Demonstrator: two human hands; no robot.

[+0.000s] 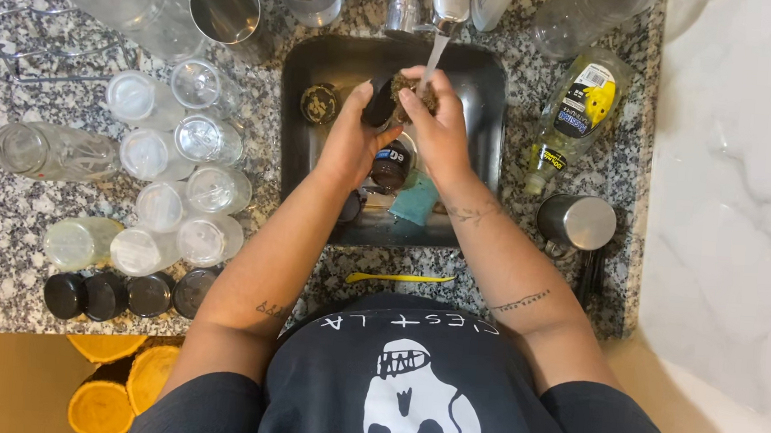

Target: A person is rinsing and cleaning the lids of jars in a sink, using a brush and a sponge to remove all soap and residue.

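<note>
My left hand [352,138] grips a small dark round lid [379,104] over the steel sink [485,88]. My right hand [442,130] presses a brownish scrubbing pad [404,88] against the lid, right under the stream of water [434,59] that runs from the tap [449,2]. Below my hands in the basin lie a dark jar [391,166], another dark lid [319,103] and a teal sponge [416,199].
Several clear glass jars [165,165] lie on the granite counter left of the sink, with a row of black lids [118,294] in front. A dish soap bottle [577,112] and a steel cup [577,223] sit on the right. A yellow tool [397,279] lies on the front edge.
</note>
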